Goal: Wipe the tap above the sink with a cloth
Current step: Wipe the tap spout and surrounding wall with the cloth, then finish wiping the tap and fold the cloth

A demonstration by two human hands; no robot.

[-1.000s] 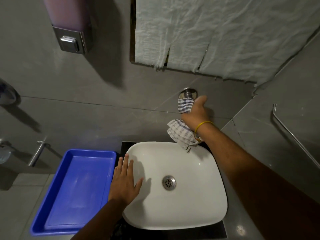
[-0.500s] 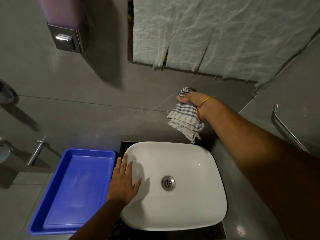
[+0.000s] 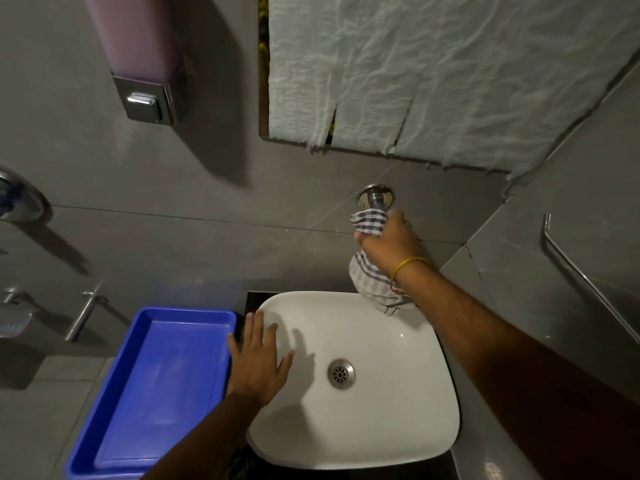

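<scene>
A chrome tap (image 3: 375, 199) comes out of the grey wall above the white sink (image 3: 408, 427); only its round base and a short stub show. My right hand (image 3: 389, 242), with a yellow band at the wrist, is closed around a checked grey-and-white cloth (image 3: 370, 277) wrapped over the tap's body. The cloth's loose end hangs down to the sink's back rim. My left hand (image 3: 258, 362) lies flat, fingers spread, on the sink's left rim and holds nothing.
A blue plastic tray (image 3: 152, 393) sits left of the sink. A soap dispenser (image 3: 145, 74) is fixed to the wall at upper left. White crumpled sheeting (image 3: 433, 74) covers the panel above the tap. A metal rail (image 3: 588, 278) runs along the right wall.
My right hand with the cloth has slid down the tap, away from the wall, so the tap's round base shows again. My left hand stays on the sink rim.
</scene>
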